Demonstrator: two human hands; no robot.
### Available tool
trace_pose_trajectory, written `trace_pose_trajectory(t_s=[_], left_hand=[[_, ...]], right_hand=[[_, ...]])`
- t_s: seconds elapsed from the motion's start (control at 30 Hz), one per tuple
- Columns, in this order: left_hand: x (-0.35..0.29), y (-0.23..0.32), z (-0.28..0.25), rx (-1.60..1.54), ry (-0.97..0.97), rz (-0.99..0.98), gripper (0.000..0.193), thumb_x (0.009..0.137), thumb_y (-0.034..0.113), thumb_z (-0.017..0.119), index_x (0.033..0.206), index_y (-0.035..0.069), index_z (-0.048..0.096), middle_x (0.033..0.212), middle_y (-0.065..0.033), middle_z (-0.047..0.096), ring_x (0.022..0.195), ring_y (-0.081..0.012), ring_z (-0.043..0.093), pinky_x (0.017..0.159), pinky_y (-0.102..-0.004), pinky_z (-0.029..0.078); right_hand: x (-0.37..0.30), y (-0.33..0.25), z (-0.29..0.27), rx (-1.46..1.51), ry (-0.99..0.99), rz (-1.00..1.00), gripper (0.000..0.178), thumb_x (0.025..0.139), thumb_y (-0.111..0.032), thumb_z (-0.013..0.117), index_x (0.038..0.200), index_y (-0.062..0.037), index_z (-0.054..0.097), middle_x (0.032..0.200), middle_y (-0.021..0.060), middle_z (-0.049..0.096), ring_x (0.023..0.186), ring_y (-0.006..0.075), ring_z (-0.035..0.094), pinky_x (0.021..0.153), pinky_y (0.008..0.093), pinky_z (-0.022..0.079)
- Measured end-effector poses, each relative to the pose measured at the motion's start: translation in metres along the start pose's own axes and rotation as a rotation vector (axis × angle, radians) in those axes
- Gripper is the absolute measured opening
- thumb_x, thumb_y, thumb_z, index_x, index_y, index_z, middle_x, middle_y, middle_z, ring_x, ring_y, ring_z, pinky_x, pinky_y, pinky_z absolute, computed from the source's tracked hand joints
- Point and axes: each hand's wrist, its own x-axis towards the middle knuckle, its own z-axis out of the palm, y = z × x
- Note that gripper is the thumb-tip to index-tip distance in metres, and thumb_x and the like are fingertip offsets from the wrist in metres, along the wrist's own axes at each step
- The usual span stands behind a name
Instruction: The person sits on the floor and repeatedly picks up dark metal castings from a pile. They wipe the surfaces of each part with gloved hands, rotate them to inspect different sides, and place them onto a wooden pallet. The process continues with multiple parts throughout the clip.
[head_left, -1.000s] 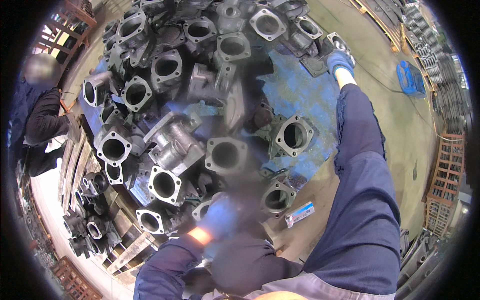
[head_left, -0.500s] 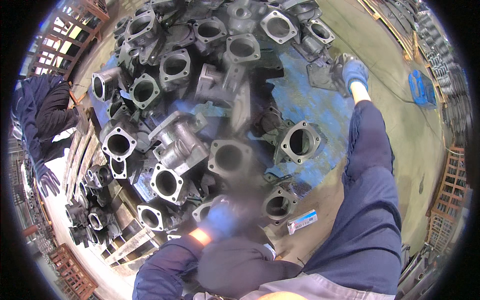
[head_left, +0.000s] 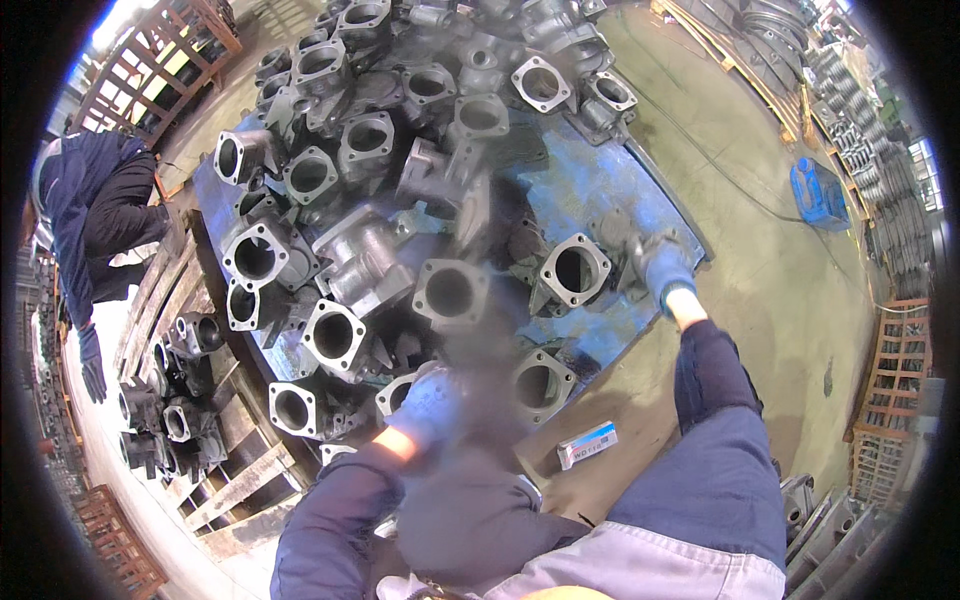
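Grey cast-metal housings with square bolt-holed flanges crowd a blue surface point(head_left: 655, 195). My right hand point(head_left: 667, 270), in a blue glove with a grey palm, grips a dark casting point(head_left: 618, 232) at the right side of that surface. Just left of it is another housing with a bright round-bored flange point(head_left: 576, 270). My left hand point(head_left: 428, 405), gloved alike, is at the near edge of the heap beside a partly hidden flange point(head_left: 395, 397). A dark smear in the picture blurs its fingers, so what they hold is unclear.
A small white-and-blue box point(head_left: 588, 446) lies near the surface's front edge. A blue container point(head_left: 818, 195) stands on the floor at right. Another person point(head_left: 105, 220) bends at left, by a wooden pallet point(head_left: 160, 290) and more castings point(head_left: 180, 420). Metal parts are stacked far right.
My right hand has brought the dark casting nearer and leftward, over the blue surface. My left hand has shifted slightly away from me. The view has tilted, and the other person's hand hangs lower.
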Motion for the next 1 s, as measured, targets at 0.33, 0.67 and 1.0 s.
trace_pose_trajectory(t_s=[0.33, 0.67, 1.0], left_hand=[[0.0, 0.002, -0.013, -0.021, -0.074, 0.061, 0.02, 0.085, 0.028, 0.057, 0.093, 0.013, 0.067, 0.079, -0.0116, 0.068, 0.077, -0.0285, 0.066, 0.079, -0.0408, 0.049], [-0.005, -0.001, -0.018, -0.101, -0.103, 0.078, 0.016, 0.082, 0.019, 0.057, 0.085, 0.012, 0.071, 0.085, -0.011, 0.07, 0.082, -0.0297, 0.067, 0.083, -0.0446, 0.05], [0.012, 0.003, -0.043, -0.447, 0.136, 0.02, 0.024, 0.092, 0.024, 0.054, 0.082, 0.005, 0.066, 0.075, -0.013, 0.064, 0.063, -0.0309, 0.064, 0.056, -0.0449, 0.051]], right_hand=[[0.051, -0.068, -0.073, 0.052, 0.188, -0.247, 0.049, 0.09, -0.052, 0.054, 0.112, -0.0097, 0.066, 0.103, 0.0239, 0.069, 0.104, 0.0395, 0.065, 0.088, 0.0515, 0.05], [0.236, -0.182, -0.119, 0.19, 0.643, -0.285, 0.048, 0.088, -0.039, 0.055, 0.126, -0.0104, 0.058, 0.124, 0.0162, 0.062, 0.118, 0.0318, 0.057, 0.101, 0.0466, 0.04], [0.278, -0.194, -0.103, -0.136, 0.705, -0.415, 0.052, 0.086, -0.021, 0.06, 0.136, -0.005, 0.053, 0.134, 0.0146, 0.059, 0.128, 0.029, 0.053, 0.113, 0.0449, 0.034]])
